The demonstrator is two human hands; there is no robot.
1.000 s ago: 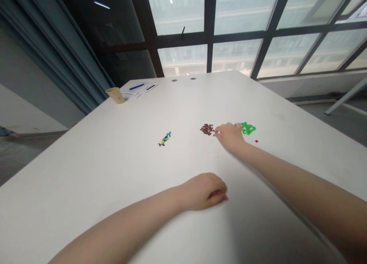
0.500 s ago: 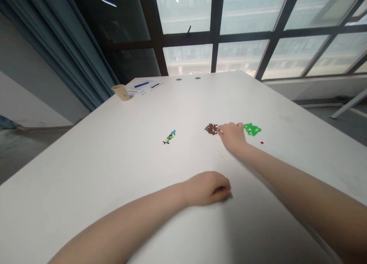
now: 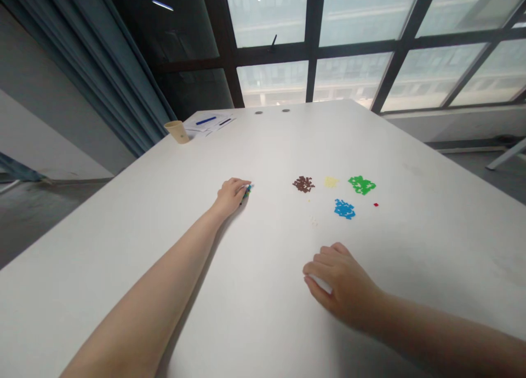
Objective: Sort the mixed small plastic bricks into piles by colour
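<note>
My left hand (image 3: pixel 232 196) reaches to a small mixed pile of coloured pieces (image 3: pixel 247 192) at the left, its fingers bent together over them and covering most of the pile. Whether a piece is between its fingertips is hidden. Closer to me, my right hand (image 3: pixel 337 276) hovers low over the table with thumb and index finger pinched together; anything between them is too small to make out. Ahead of it lie sorted piles of tiny flat pieces: brown (image 3: pixel 303 184), pale yellow (image 3: pixel 331 182), green (image 3: pixel 361 185) and blue (image 3: pixel 344 209).
One red piece (image 3: pixel 376 205) lies alone at the right. A few whitish pieces (image 3: pixel 314 221) and a single yellow piece (image 3: pixel 309 200) are scattered near the brown pile. At the far left edge of the white table stand a paper cup (image 3: pixel 177 132) and papers with a blue pen (image 3: pixel 206 120).
My left hand has moved forward and left onto the mixed pile. My right hand has drawn back toward me from beside the brown pile, uncovering the yellow and blue piles.
</note>
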